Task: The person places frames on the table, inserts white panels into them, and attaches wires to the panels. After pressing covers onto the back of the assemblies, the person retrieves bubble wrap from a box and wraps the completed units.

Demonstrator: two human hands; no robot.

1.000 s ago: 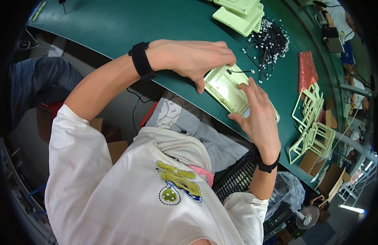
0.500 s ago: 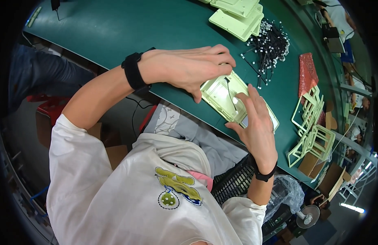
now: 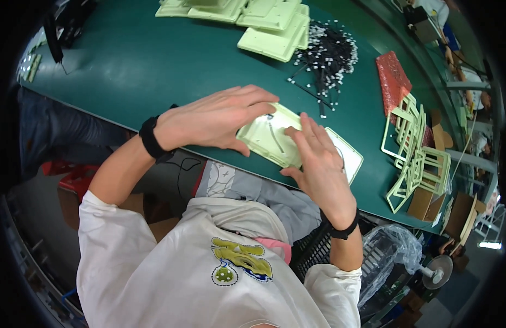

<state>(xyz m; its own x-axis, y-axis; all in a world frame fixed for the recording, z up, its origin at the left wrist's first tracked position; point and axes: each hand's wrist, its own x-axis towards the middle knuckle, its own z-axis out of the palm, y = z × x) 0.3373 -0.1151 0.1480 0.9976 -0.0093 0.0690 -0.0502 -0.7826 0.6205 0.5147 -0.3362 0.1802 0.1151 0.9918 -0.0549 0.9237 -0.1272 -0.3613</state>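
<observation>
A shallow pale green plastic housing (image 3: pixel 258 136) lies tilted across the table's near side, its open inside facing up. My left hand (image 3: pixel 223 116) grips its left end, thumb at the near edge and fingers over the far edge. Its right end is held by my right hand (image 3: pixel 323 158), whose thumb is at the near edge and fingers reach across. Between my hands a short dark cable (image 3: pixel 276 136) runs along the inside. A green-edged piece with a white face (image 3: pixel 348 156) lies just right of my right hand, partly covered by it.
Stacked pale green housings (image 3: pixel 269 44) sit at the far side, beside a heap of black cables with white connectors (image 3: pixel 332 52). To the right are red bubble wrap (image 3: pixel 392 79) and several pale green frames (image 3: pixel 411 142). A black-handled tool (image 3: pixel 53 41) stands far left.
My view has shifted, so the table things appear further left and lower. Both hands stay on the housing; more of the white-faced piece shows beside my right hand.
</observation>
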